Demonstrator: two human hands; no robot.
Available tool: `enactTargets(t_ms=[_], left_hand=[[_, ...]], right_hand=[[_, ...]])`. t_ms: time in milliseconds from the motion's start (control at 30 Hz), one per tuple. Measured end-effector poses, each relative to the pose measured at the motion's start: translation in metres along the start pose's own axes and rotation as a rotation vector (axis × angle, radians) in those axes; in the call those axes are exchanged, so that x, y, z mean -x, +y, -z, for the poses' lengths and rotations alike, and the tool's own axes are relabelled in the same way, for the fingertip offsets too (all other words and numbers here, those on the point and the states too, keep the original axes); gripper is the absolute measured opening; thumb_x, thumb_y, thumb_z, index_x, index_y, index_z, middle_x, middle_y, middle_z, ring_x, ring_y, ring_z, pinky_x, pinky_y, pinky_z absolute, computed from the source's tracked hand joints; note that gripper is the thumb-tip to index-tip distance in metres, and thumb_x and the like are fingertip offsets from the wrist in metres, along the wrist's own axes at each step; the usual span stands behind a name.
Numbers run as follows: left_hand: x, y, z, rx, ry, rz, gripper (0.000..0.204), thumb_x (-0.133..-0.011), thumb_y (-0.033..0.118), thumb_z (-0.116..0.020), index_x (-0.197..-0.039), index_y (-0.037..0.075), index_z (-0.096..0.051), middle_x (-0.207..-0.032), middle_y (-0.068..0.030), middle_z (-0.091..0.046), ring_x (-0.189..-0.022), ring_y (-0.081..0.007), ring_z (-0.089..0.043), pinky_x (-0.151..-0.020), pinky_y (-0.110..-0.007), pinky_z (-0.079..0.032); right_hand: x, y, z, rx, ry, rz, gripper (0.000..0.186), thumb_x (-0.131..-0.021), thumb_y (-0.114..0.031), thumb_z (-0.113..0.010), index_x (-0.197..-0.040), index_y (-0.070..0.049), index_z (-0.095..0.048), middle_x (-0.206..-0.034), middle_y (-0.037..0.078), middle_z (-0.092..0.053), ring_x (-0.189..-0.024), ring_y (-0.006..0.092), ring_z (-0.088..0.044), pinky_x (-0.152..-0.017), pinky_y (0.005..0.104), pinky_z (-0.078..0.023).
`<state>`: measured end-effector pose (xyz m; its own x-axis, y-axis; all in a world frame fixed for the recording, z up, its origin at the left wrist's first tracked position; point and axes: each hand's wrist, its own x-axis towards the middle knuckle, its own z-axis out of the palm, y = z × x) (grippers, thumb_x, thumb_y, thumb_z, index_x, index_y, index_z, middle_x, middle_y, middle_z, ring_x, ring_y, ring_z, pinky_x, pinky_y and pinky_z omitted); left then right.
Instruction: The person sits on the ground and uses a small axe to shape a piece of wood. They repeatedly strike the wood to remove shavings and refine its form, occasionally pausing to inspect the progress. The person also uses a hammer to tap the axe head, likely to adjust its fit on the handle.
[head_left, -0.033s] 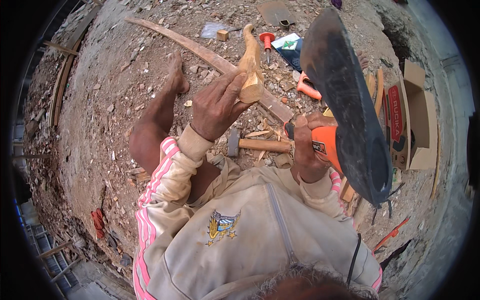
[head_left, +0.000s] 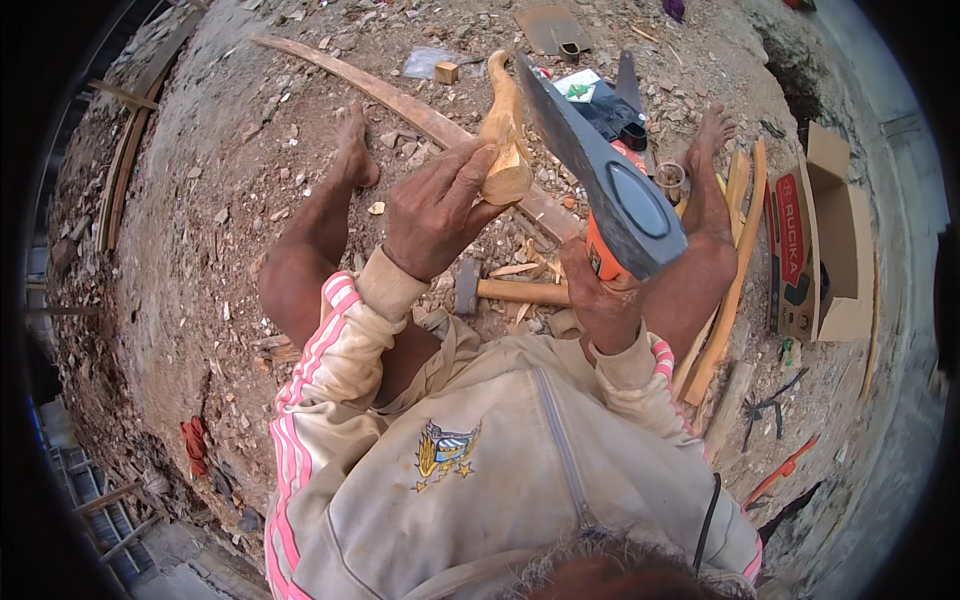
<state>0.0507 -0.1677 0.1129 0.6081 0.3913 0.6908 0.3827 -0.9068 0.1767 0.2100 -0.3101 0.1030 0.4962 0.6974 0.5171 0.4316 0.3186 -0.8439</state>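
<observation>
Near the middle, my left hand (head_left: 440, 210) is closed around the thick cut end of a curved, carved wooden piece (head_left: 502, 120). Its narrow, bent end points away from me. To the right, my right hand (head_left: 605, 305) grips an orange-bodied tool (head_left: 603, 248). A long, dark grey, tapering part (head_left: 620, 185) with an oval recess extends from it, and I cannot tell what kind of tool it is. This part is beside the wood, apparently apart from it. Between my legs, a hammer (head_left: 520, 291) with a wooden handle lies on the ground near wood shavings.
A long plank (head_left: 420, 118) lies beyond my left hand. Ahead are a small wood block (head_left: 446, 72) and a saw blade (head_left: 627, 82). Wood strips (head_left: 735, 290) and an open cardboard box (head_left: 845, 265) sit at the right. Stony rubble covers the ground.
My right hand has turned the orange tool, swinging its dark part leftward toward the carved wood. My right leg and a clear cup now show. My left hand has barely moved.
</observation>
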Motion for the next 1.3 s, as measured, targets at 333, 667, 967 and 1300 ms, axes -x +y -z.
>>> enactTargets(t_ms=[333,667,967,1300], left_hand=[[0.004,-0.006,-0.009,-0.012,0.022,-0.027,0.06,-0.072,0.025,-0.085,-0.123,0.003,-0.064,-0.118,-0.0129,-0.069,-0.099,-0.0287,-0.071,-0.078,-0.036,-0.058],[0.003,-0.007,-0.01,-0.003,-0.007,-0.033,0.061,-0.071,0.025,-0.085,-0.123,0.002,-0.063,-0.119,-0.0144,-0.068,-0.103,-0.0304,-0.07,-0.083,-0.038,-0.058],[0.01,-0.01,-0.01,-0.011,-0.009,-0.014,0.062,-0.07,0.024,-0.085,-0.124,0.004,-0.063,-0.12,-0.0132,-0.068,-0.105,-0.0302,-0.069,-0.086,-0.038,-0.059],[0.011,-0.006,-0.012,0.035,-0.019,0.035,0.062,-0.069,0.017,-0.086,-0.125,0.003,-0.064,-0.123,-0.0132,-0.068,-0.105,-0.033,-0.069,-0.086,-0.039,-0.057]], right_hand=[[-0.002,0.008,0.005,-0.152,-0.024,-0.038,0.004,-0.092,-0.001,-0.064,-0.095,0.001,-0.063,-0.07,0.005,-0.058,-0.068,0.0115,-0.057,-0.063,0.0277,-0.046],[-0.003,0.011,0.008,-0.043,-0.046,-0.068,0.012,-0.088,-0.007,-0.067,-0.096,0.002,-0.063,-0.066,0.006,-0.054,-0.064,0.0168,-0.056,-0.055,0.0307,-0.045],[0.002,0.023,0.003,0.074,-0.108,0.033,0.014,-0.085,-0.004,-0.067,-0.098,-0.001,-0.062,-0.074,0.011,-0.065,-0.061,0.0252,-0.063,-0.058,0.0351,-0.049],[0.004,0.025,-0.004,-0.109,-0.087,0.022,0.016,-0.089,0.003,-0.063,-0.105,0.003,-0.061,-0.073,0.006,-0.063,-0.061,0.0173,-0.06,-0.059,0.0313,-0.05]])
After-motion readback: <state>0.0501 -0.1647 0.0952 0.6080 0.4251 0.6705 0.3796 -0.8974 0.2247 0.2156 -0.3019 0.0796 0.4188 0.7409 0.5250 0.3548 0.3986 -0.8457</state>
